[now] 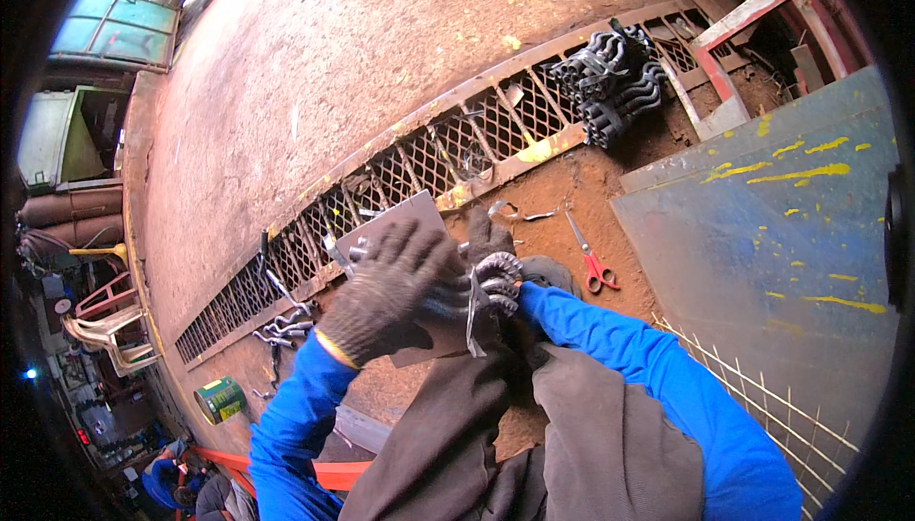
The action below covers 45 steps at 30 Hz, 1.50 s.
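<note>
Hands (434, 287) grip dark, wavy bent metal rods (491, 283), bundled tightly together.

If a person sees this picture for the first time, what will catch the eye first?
First, the two gloved hands in the middle: the left hand and the right hand grip a bundle of curved metal clips above the lap. Next, red-handled scissors on the rusty ground at right, and a green can at lower left.

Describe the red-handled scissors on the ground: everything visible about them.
The scissors lie flat on the reddish, rusty ground, just right of the person's gloved hands and left of the grey-blue, yellow-spattered metal sheet. Two red loop handles point toward the person; the slim silvery blades look closed, pointing away toward the mesh grating. Nothing touches them.
</note>
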Each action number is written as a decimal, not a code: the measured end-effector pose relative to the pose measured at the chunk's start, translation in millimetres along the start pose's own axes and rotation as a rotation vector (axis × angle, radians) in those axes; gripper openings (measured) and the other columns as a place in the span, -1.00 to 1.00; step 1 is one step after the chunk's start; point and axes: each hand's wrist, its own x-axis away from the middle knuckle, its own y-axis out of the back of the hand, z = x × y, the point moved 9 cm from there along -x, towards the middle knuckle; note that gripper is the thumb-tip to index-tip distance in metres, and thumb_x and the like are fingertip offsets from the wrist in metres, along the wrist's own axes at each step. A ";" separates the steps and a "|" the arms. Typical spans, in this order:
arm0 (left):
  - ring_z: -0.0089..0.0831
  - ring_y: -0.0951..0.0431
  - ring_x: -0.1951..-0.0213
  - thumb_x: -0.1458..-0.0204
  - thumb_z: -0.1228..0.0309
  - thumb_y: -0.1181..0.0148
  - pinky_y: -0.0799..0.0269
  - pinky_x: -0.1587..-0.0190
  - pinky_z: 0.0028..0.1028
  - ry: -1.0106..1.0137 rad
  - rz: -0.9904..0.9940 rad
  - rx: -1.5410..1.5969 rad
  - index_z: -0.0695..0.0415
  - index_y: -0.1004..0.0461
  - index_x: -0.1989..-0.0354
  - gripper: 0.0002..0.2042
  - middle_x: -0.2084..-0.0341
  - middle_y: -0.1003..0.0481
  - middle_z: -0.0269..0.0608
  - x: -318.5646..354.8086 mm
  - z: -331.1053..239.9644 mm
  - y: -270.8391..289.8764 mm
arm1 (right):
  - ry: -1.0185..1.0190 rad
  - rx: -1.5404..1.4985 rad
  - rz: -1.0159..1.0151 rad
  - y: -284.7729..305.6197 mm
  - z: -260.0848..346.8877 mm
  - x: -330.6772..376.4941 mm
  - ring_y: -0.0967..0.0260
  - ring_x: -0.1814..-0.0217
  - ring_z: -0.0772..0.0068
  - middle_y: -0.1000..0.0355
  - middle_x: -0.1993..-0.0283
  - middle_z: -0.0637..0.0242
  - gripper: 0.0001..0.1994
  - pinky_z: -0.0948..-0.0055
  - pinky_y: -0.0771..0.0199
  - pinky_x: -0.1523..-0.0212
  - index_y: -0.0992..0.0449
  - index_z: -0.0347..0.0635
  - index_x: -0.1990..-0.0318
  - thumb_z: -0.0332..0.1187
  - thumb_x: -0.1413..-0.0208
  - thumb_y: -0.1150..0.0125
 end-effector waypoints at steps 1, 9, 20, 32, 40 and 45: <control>0.01 -0.24 -0.30 0.30 0.07 -0.44 -0.16 -0.33 -0.06 -0.034 -0.044 -0.012 0.14 -0.14 -0.37 -0.03 -0.24 -0.30 0.04 -8.1 -6.6 -12.1 | -0.008 -0.061 0.028 -2.8 -0.6 0.0 -0.40 0.39 0.10 -0.42 0.42 0.10 -0.58 0.25 -0.41 0.39 -0.45 -0.24 0.29 -0.08 -0.38 0.18; -0.10 -0.52 0.12 0.10 0.25 -0.24 -0.37 0.01 -0.14 -0.048 -0.211 0.078 0.13 -0.26 -0.26 -0.33 0.23 -0.53 -0.07 -28.1 -23.5 -32.5 | -0.050 -0.507 0.376 -45.4 22.0 9.6 -0.43 0.40 0.27 -0.44 0.41 0.23 -0.61 0.36 -0.46 0.38 -0.46 -0.18 0.24 -0.07 -0.37 0.18; -0.07 -0.53 0.15 0.05 0.33 -0.21 -0.42 0.10 -0.16 0.328 -0.519 0.117 0.05 -0.36 -0.12 -0.52 0.26 -0.54 -0.06 -30.8 -2.7 -17.5 | 0.252 -0.234 -0.277 -11.3 75.5 99.1 -0.49 0.24 0.22 -0.49 0.38 0.20 -0.58 0.22 -0.54 0.08 -0.48 -0.19 0.36 -0.04 -0.35 0.12; -0.07 -0.56 0.15 0.26 0.06 -0.44 -0.42 0.08 -0.11 0.490 -0.540 0.205 0.02 -0.41 -0.03 -0.37 0.23 -0.57 -0.06 -20.8 0.4 -14.5 | 0.154 0.194 0.100 -54.5 134.5 166.2 -0.44 0.24 0.17 -0.40 0.39 0.24 -0.67 0.21 -0.51 0.21 -0.44 -0.13 0.29 -0.03 -0.26 -0.05; 0.00 -0.56 0.11 0.34 0.11 -0.48 -0.42 0.00 -0.08 0.535 -0.539 0.222 0.03 -0.40 -0.04 -0.32 0.20 -0.56 0.00 -29.3 7.8 -31.2 | 0.320 2.095 -0.088 -101.9 114.6 151.6 -0.47 0.02 -0.15 -0.51 0.06 -0.08 -0.63 0.03 -0.43 -0.01 -0.47 -0.03 -0.09 -0.07 -0.27 0.03; -0.03 -0.53 0.02 0.36 0.26 -0.48 -0.40 -0.05 -0.05 0.490 -0.355 0.183 0.07 -0.31 -0.09 -0.27 0.07 -0.51 0.02 -33.3 5.6 -27.9 | 0.429 2.302 0.145 -104.3 122.4 143.2 -0.50 0.13 -0.13 -0.52 0.19 -0.04 -0.68 0.06 -0.48 0.14 -0.39 -0.10 -0.11 -0.22 -0.29 0.07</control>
